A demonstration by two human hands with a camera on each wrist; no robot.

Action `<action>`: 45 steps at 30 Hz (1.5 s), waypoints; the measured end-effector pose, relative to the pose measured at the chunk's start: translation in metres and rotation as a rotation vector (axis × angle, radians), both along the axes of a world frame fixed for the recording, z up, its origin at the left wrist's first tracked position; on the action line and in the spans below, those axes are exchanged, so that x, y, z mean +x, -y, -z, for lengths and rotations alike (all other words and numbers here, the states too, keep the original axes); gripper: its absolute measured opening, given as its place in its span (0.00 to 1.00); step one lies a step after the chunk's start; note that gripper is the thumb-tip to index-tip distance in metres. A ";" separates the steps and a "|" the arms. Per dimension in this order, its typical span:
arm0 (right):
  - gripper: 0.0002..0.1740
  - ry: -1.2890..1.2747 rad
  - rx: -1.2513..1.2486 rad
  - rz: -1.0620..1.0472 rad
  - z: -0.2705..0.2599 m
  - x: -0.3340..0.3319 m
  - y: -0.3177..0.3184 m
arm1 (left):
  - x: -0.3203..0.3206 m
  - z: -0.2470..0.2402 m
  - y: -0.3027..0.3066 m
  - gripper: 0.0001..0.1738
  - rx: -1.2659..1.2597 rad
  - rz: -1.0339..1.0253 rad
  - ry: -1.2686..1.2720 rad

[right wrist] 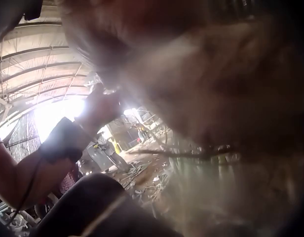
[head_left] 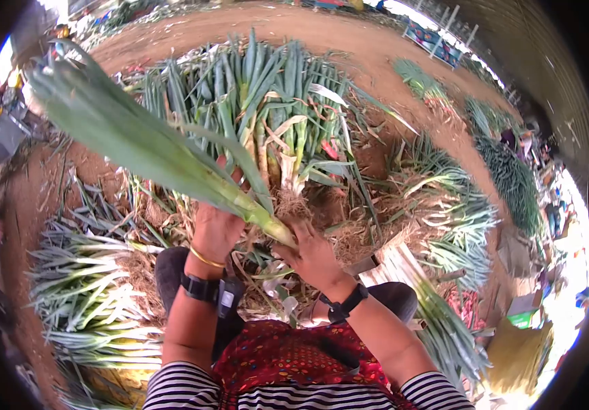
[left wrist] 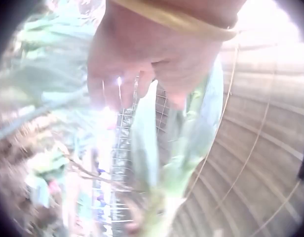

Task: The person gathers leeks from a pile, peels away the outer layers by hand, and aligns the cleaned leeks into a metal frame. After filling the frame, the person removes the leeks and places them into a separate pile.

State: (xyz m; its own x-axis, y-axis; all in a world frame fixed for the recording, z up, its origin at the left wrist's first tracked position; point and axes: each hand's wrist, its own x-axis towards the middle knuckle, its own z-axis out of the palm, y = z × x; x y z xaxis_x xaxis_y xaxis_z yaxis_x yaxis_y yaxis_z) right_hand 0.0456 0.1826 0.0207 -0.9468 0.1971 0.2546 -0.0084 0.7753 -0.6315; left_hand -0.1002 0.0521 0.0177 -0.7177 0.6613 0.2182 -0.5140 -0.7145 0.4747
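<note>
Head: the leek point(head_left: 165, 162) slants upward, left hand point(head_left: 214, 229) gripping its stalk point(head_left: 257, 216), right hand point(head_left: 313, 256) pinching its root end. With both holds near 1 end, the long leaves point(head_left: 89, 109) could tip or fold. Left wrist: fingers point(left wrist: 111, 91) curl beside the stalk. Right wrist: blur hides the grip.

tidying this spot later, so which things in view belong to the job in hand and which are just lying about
Likely part of the job:
held green onion, left hand at its stalk, right hand at its lower end
upright onion pile in front
left onion pile

Seemingly just lying about:
green-and-white box
yellow-brown sheet or sack
</note>
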 end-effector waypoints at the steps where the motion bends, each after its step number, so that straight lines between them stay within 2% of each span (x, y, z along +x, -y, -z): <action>1: 0.30 -0.135 0.146 0.057 -0.011 -0.003 -0.001 | 0.011 -0.001 -0.009 0.29 -0.038 -0.086 0.016; 2: 0.31 -0.264 0.292 0.120 -0.017 -0.006 -0.002 | 0.023 -0.001 -0.016 0.28 -0.076 -0.170 0.030; 3: 0.29 -0.354 0.334 0.146 -0.019 -0.011 -0.003 | 0.032 0.001 -0.021 0.25 -0.076 -0.126 0.089; 4: 0.29 -0.375 0.330 0.171 -0.018 -0.012 -0.006 | 0.040 0.004 -0.026 0.22 -0.164 -0.158 -0.025; 6: 0.26 -0.427 0.378 0.160 -0.012 -0.018 -0.011 | 0.057 -0.007 -0.031 0.18 -0.064 -0.052 0.193; 8: 0.25 -0.439 0.392 0.165 -0.005 -0.018 -0.014 | 0.061 0.003 -0.041 0.19 -0.140 -0.207 -0.056; 9: 0.23 -0.475 0.367 0.144 -0.005 -0.017 -0.015 | 0.063 -0.008 -0.039 0.28 0.044 -0.002 0.182; 10: 0.22 -0.506 0.340 0.119 -0.004 -0.016 -0.015 | 0.069 -0.010 -0.040 0.32 0.035 -0.019 0.144; 12: 0.20 -0.544 0.288 0.092 -0.001 -0.015 -0.015 | 0.077 -0.015 -0.050 0.34 -0.091 -0.210 0.011; 13: 0.19 -0.558 0.244 0.062 0.000 -0.015 -0.014 | 0.075 -0.011 -0.049 0.34 -0.096 -0.209 -0.006; 14: 0.19 -0.571 0.238 0.070 0.001 -0.012 -0.010 | 0.070 -0.003 -0.048 0.31 -0.133 -0.251 0.082; 15: 0.16 -0.442 0.058 0.159 -0.006 -0.007 -0.003 | 0.067 -0.004 -0.047 0.28 -0.171 -0.294 0.172; 16: 0.14 -0.310 -0.119 0.241 -0.012 -0.006 0.001 | 0.063 -0.006 -0.046 0.28 -0.175 -0.292 0.158; 17: 0.10 -0.619 -0.457 0.236 -0.011 -0.018 0.004 | 0.058 -0.009 -0.042 0.26 -0.235 -0.330 0.179; 18: 0.10 -0.630 -0.461 0.234 -0.015 -0.017 0.002 | 0.053 -0.014 -0.038 0.25 -0.294 -0.369 0.200; 20: 0.11 -0.376 -1.342 0.016 -0.027 -0.009 -0.003 | 0.030 -0.005 -0.028 0.23 -0.290 -0.413 0.186; 22: 0.13 -0.405 -1.298 -0.047 -0.023 0.002 -0.005 | 0.012 -0.010 -0.015 0.23 -0.310 -0.472 0.195; 24: 0.13 -0.366 -1.109 -0.060 -0.009 0.016 -0.009 | -0.024 0.004 0.007 0.19 -0.318 -0.525 0.211; 25: 0.13 -0.372 -1.105 -0.062 -0.007 0.027 -0.013 | -0.042 0.010 0.019 0.20 -0.351 -0.553 0.233; 27: 0.14 -0.139 -0.924 -0.009 -0.003 0.056 -0.022 | -0.074 0.019 0.045 0.23 -0.350 -0.575 0.155; 30: 0.11 -0.126 -0.816 0.012 0.043 0.089 -0.041 | -0.122 0.033 0.093 0.23 -0.360 -0.613 0.057; 31: 0.11 -0.128 -0.811 0.011 0.061 0.098 -0.049 | -0.132 0.032 0.104 0.22 -0.381 -0.685 0.098; 33: 0.19 0.406 -0.339 -0.039 0.079 0.111 -0.062 | -0.131 0.012 0.118 0.21 -0.393 -0.700 0.087; 34: 0.19 0.405 -0.339 -0.033 0.081 0.108 -0.060 | -0.130 0.004 0.120 0.21 -0.389 -0.700 0.094; 36: 0.34 0.148 0.297 0.155 0.077 0.092 -0.048 | -0.120 -0.008 0.111 0.21 -0.378 -0.747 0.079; 37: 0.44 0.160 0.141 0.111 0.058 0.075 -0.045 | -0.093 -0.029 0.095 0.21 -0.381 -0.740 0.066; 39: 0.44 0.023 0.171 0.088 0.029 0.039 -0.025 | -0.068 -0.038 0.071 0.21 -0.397 -0.749 0.056; 41: 0.39 -0.207 0.313 0.119 0.008 0.005 -0.003 | -0.027 -0.059 0.037 0.17 -0.359 -0.721 0.047; 42: 0.39 -0.205 0.315 0.125 -0.005 -0.006 0.003 | -0.017 -0.060 0.026 0.16 -0.343 -0.719 0.074; 44: 0.30 0.182 0.042 -0.007 -0.028 -0.018 0.010 | 0.002 -0.063 0.007 0.17 -0.254 -0.631 0.092; 45: 0.30 0.184 0.047 -0.004 -0.022 -0.019 0.009 | 0.007 -0.063 0.002 0.18 -0.167 -0.547 0.111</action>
